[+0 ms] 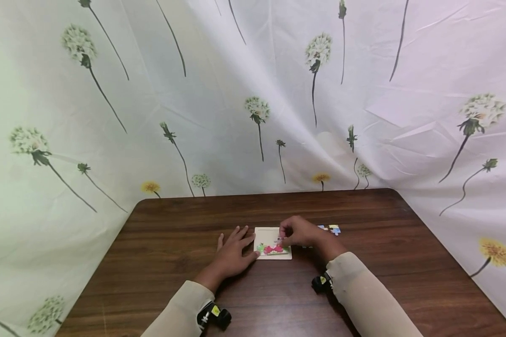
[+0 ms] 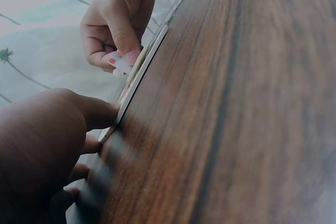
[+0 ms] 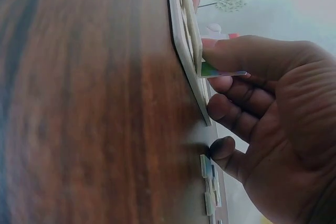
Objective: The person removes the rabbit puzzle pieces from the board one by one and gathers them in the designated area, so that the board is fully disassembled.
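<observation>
A small pale puzzle board (image 1: 266,234) lies on the table, with joined puzzle pieces (image 1: 273,249) in pink and green along its near side. My left hand (image 1: 233,255) rests at the board's left edge, fingers extended and spread, the thumb touching the near left corner. Over the board's right part, my right hand (image 1: 298,231) pinches a puzzle piece (image 2: 122,65) between thumb and fingers. That piece is whitish with a bit of red in the left wrist view. Its lower part is hidden by the thumb, and whether it touches the joined pieces I cannot tell.
Loose puzzle pieces (image 1: 334,229) lie on the table right of the board, partly hidden behind the right hand and forearm. The brown wooden table (image 1: 173,234) ends at a white curtain (image 1: 219,140) printed with dandelions.
</observation>
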`<action>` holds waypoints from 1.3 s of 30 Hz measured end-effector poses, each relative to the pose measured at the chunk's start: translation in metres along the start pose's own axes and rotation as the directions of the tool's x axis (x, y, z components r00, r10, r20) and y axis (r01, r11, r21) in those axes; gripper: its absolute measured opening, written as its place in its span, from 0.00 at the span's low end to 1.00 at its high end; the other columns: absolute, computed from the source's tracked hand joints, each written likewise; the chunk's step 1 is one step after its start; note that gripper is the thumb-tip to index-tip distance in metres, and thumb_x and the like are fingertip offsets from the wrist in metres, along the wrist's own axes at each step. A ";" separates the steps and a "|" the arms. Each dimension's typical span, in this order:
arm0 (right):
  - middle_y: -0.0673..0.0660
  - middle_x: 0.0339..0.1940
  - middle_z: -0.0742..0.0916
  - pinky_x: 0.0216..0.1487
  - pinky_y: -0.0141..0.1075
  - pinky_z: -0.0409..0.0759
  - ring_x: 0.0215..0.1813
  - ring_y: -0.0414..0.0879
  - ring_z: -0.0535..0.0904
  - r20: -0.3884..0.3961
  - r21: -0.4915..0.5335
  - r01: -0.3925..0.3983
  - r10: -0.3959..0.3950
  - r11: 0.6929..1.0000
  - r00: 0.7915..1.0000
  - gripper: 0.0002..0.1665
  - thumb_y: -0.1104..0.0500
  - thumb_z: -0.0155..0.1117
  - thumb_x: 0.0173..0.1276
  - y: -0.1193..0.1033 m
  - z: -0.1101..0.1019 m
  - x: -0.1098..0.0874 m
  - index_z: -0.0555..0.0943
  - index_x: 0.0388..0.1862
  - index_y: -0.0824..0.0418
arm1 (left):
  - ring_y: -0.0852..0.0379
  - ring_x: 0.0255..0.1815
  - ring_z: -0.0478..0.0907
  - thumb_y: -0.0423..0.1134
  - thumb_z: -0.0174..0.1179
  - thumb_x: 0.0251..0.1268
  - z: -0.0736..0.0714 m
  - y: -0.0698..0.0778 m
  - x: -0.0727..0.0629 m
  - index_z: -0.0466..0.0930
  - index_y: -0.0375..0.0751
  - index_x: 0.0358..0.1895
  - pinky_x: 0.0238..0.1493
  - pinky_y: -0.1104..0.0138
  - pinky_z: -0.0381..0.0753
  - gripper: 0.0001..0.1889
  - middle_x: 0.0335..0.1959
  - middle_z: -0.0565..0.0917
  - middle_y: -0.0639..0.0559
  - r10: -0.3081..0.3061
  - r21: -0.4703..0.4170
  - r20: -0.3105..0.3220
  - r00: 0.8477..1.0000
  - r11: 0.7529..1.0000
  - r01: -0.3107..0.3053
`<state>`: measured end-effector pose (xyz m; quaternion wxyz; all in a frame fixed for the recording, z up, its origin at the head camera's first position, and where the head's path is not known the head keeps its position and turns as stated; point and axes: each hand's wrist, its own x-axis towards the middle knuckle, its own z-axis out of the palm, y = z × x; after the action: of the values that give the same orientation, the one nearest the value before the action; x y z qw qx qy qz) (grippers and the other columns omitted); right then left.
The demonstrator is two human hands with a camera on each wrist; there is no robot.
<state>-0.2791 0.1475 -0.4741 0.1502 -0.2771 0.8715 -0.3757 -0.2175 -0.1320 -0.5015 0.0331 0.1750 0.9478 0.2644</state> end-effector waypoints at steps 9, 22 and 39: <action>0.46 0.27 0.80 0.32 0.32 0.72 0.30 0.40 0.73 0.016 -0.006 -0.001 0.001 1.000 1.000 0.11 0.66 0.78 0.67 -0.006 0.000 -0.001 0.83 0.30 0.59 | 0.36 0.90 0.58 0.59 0.65 0.77 0.001 0.009 0.001 0.81 0.47 0.76 0.83 0.24 0.42 0.32 0.85 0.69 0.41 -0.024 -0.003 -0.050 0.998 1.000 0.024; 0.45 0.27 0.80 0.30 0.31 0.71 0.28 0.37 0.73 0.022 0.006 0.008 -0.008 1.000 1.000 0.11 0.65 0.79 0.67 0.001 0.001 0.001 0.83 0.30 0.59 | 0.35 0.87 0.64 0.65 0.74 0.66 0.014 0.023 0.008 0.87 0.44 0.67 0.82 0.22 0.45 0.35 0.81 0.75 0.40 -0.126 -0.020 -0.176 0.976 0.992 0.125; 0.44 0.27 0.84 0.34 0.30 0.75 0.31 0.36 0.75 0.047 0.051 0.030 -0.032 0.998 0.998 0.05 0.65 0.80 0.67 0.004 -0.004 -0.001 0.89 0.34 0.61 | 0.33 0.87 0.63 0.61 0.76 0.65 0.013 0.026 0.004 0.88 0.44 0.65 0.81 0.21 0.44 0.33 0.81 0.75 0.38 -0.124 -0.050 -0.187 0.974 0.992 0.117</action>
<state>-0.2812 0.1525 -0.4740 0.1722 -0.2958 0.8536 -0.3928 -0.2115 -0.1036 -0.4996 -0.0381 0.0904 0.9503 0.2956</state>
